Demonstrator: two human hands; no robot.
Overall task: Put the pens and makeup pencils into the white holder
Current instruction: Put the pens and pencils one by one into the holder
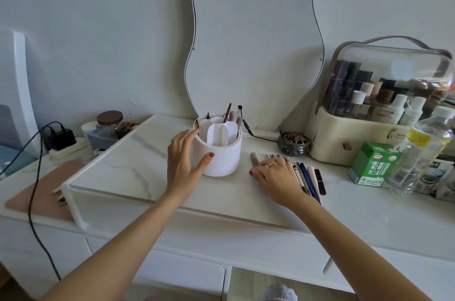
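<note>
The white holder (221, 158), a round cup with inner dividers, stands on the marble top and has a few pencils and a brush sticking out at its back. My left hand (183, 164) is at its left side, thumb against the wall and fingers spread near the rim. To its right lies a row of several pens and makeup pencils (309, 179). My right hand (274, 174) lies flat over the left part of that row, fingers straight, covering some of them. A beige pencil (254, 158) shows beside my fingertips.
A wavy mirror (253, 37) leans on the wall behind the holder. A cosmetics case (384, 113), green box (373, 165) and clear bottle (421, 153) crowd the right. A small dark incense burner (294, 143) sits behind the pens. Power strip (65, 147) and cable at left.
</note>
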